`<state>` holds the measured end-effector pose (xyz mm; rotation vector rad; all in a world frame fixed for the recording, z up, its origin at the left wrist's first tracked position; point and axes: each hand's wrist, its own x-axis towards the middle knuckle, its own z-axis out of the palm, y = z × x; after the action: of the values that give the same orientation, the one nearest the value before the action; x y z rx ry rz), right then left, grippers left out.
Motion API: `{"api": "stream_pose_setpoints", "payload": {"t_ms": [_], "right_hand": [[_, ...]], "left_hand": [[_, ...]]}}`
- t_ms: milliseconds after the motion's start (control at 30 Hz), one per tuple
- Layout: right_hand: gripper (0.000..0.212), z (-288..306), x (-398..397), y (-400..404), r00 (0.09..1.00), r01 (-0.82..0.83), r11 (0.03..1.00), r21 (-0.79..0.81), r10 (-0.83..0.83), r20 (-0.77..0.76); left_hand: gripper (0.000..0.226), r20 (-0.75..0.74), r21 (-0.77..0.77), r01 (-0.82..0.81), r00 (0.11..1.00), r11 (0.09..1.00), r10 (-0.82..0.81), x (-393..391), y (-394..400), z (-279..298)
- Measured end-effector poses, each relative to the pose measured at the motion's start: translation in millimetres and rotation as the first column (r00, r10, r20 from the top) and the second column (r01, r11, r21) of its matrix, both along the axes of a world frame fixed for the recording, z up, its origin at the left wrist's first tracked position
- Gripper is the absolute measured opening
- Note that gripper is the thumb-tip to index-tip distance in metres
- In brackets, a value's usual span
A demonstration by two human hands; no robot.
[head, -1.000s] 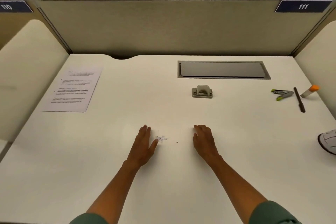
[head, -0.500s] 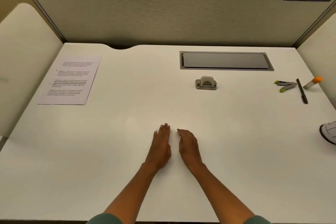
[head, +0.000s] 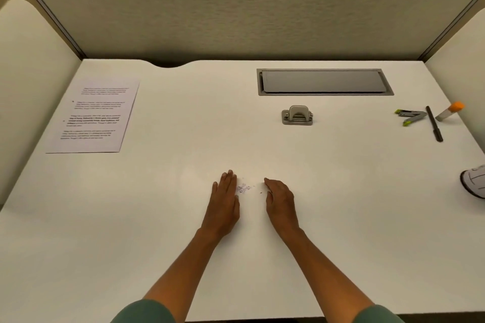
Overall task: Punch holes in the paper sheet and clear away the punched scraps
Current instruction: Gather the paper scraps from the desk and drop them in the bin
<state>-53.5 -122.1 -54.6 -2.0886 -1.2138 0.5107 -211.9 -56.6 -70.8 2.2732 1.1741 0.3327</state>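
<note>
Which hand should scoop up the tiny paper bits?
Probably the left hand. Its fingers lie right beside the paper bits, while the right hand sits a little apart from them.

We see a smooth, matt white surface [head: 341, 191], a printed paper sheet [head: 94, 118] and tiny paper scraps [head: 243, 188]. The punch [head: 297, 115] looks like dull grey metal, the partition [head: 223, 13] like rough woven cloth, and the sleeves [head: 147, 313] like soft green cloth.
</note>
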Motion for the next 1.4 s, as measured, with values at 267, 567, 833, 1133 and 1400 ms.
{"api": "stream_pose_setpoints", "payload": {"t_ms": [267,567,833,1133,1400], "right_hand": [[0.028,4.6,-14.1,13.0,0.989,-0.049,0.998,0.041,0.054,-0.138],[0.05,-7.9,9.0,34.1,0.994,-0.09,0.994,-0.062,0.093,0.056],[0.014,-5.0,-18.3,36.3,0.922,-0.283,0.95,-0.133,0.308,0.236],[0.015,-14.5,-16.5,10.2,0.935,-0.237,0.967,-0.089,0.253,0.25],[0.041,-8.1,26.7,11.7,0.984,-0.001,0.998,-0.061,0.012,0.175]], "left_hand": [[0.058,0.15,-0.058,0.084,0.986,0.995,-0.074,10.2,-23.7,4.9],[0.062,0.109,0.035,-0.129,0.986,0.991,0.125,-12.5,-0.8,1.0],[0.058,0.094,0.054,-0.082,0.993,0.995,0.077,-2.1,-17.5,-2.2],[0.057,0.145,0.034,-0.077,0.987,0.996,0.071,5.4,-40.3,0.1],[0.063,0.112,0.043,-0.216,0.971,0.976,0.21,-18.7,-0.5,1.6]]}}
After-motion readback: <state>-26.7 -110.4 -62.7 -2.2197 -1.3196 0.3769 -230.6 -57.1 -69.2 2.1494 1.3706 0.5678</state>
